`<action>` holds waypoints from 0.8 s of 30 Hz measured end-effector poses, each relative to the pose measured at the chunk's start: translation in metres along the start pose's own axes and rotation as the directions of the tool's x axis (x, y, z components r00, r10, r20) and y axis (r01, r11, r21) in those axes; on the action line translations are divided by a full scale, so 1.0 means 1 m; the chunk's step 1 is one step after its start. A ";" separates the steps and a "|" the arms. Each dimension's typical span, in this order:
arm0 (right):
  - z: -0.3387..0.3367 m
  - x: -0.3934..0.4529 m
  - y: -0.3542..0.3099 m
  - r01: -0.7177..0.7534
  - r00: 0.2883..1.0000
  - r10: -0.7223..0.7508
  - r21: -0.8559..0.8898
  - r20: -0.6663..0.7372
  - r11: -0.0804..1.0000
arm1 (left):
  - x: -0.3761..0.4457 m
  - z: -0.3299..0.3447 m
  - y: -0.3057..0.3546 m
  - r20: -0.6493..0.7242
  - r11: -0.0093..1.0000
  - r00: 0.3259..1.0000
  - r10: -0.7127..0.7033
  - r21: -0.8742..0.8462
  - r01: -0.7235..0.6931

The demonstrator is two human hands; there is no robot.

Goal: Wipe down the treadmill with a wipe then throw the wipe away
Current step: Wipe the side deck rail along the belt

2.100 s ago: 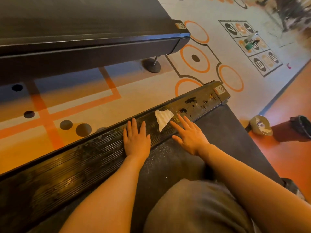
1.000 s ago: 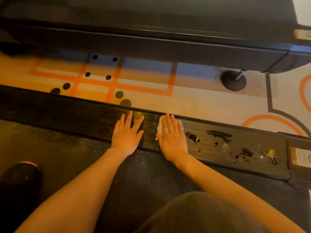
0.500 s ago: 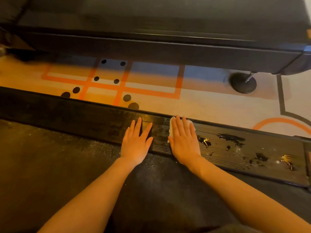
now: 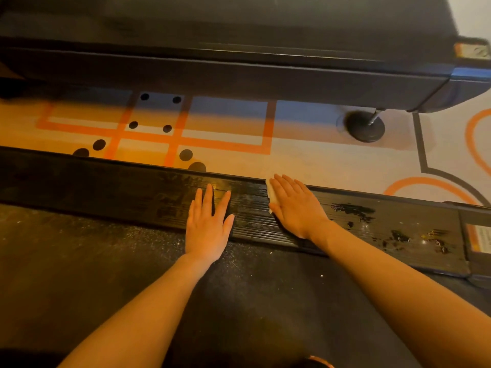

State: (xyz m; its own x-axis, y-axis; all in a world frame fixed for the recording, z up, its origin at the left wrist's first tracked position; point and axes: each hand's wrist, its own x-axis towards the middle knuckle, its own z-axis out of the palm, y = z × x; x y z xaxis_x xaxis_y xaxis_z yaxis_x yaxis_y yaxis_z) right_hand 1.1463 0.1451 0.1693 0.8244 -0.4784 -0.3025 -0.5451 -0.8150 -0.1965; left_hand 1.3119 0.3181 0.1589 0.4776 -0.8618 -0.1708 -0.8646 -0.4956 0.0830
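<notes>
So I've got my right hand (image 4: 296, 205) flat on the treadmill's side rail (image 4: 132, 192), fingers straight and close together, pressing the wipe (image 4: 270, 194) down under my palm. You can only see a pale sliver of it poking out at the left edge of my fingers, so I can't really tell how it's folded or which way it runs. Pressing flat like that makes sense to me since the rail is ribbed, and I'd guess a flat palm gets the wipe into the grooves better than pinching it would. My left hand (image 4: 207, 224) is empty, fingers slightly spread, planted on the same rail just beside the right, basically a prop so I can lean in from the belt (image 4: 106, 274). The rail's long axis runs left to right across my view, dipping a bit toward the right end, so strokes should follow it. The dark smears (image 4: 353, 209) sit on the rail just right of my wiping hand, and more spots (image 4: 398, 236) sit further along near the end sticker (image 4: 482, 239), so I reckon that's where the wipe needs to go.
</notes>
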 end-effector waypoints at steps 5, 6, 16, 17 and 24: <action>0.009 -0.029 0.034 -0.073 0.997 0.072 -0.054 -0.029 0.996 | 0.000 0.003 0.004 -0.018 0.999 1.000 -0.015 0.032 0.015; 0.011 -0.032 0.033 -0.089 0.995 0.087 -0.049 -0.044 0.995 | 0.000 0.003 0.004 -0.020 0.999 1.000 -0.018 0.039 0.019; 0.041 -0.035 -0.051 0.007 0.996 -0.017 -0.104 -0.092 0.995 | 0.001 0.016 0.003 -0.054 0.997 0.998 -0.029 0.065 0.033; 0.045 -0.039 -0.055 0.033 0.994 -0.046 -0.122 -0.103 0.992 | 0.001 0.016 0.003 -0.053 0.997 0.998 -0.029 0.069 0.033; 0.054 -0.071 -0.028 0.004 0.985 -0.033 -0.164 -0.172 0.986 | 0.001 0.017 0.004 -0.053 0.997 0.998 -0.036 0.060 0.040</action>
State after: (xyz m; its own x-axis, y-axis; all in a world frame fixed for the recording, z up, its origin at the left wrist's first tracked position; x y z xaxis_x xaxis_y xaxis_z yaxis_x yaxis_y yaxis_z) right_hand 1.0952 0.2198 0.1459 0.8557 -0.5006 -0.1311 -0.5093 -0.8596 -0.0419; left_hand 1.3064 0.3170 0.1425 0.5164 -0.8478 -0.1210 -0.8528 -0.5219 0.0172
